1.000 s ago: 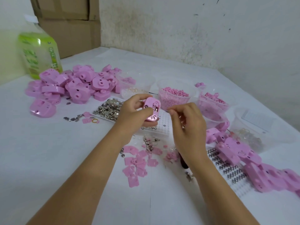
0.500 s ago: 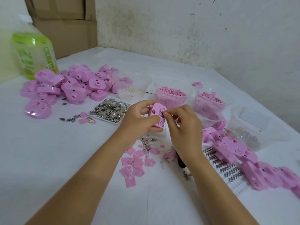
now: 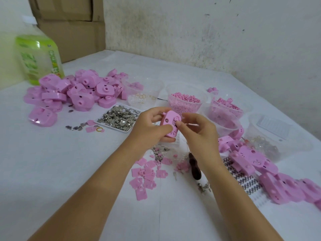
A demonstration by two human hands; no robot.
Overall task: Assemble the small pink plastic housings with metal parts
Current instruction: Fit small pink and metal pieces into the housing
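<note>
The left hand (image 3: 152, 129) holds one pink housing (image 3: 171, 123) in a closed grip above the table (image 3: 52, 171). The right hand (image 3: 198, 131) pinches at its face, perhaps seating a metal part too small to see. A large pile (image 3: 78, 94) waits at far left, and a row (image 3: 260, 164) at right looks done. The green bottle (image 3: 38, 56) has an unreadable label.

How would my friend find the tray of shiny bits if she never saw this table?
Find the green bottle at the far left, then the heap of pink housings by it. Just nearer than the heap's right end, left of the left hand, lies a white tray. It alone is heaped with silver flakes; its neighbours are pink parts and clear tubs.
</note>
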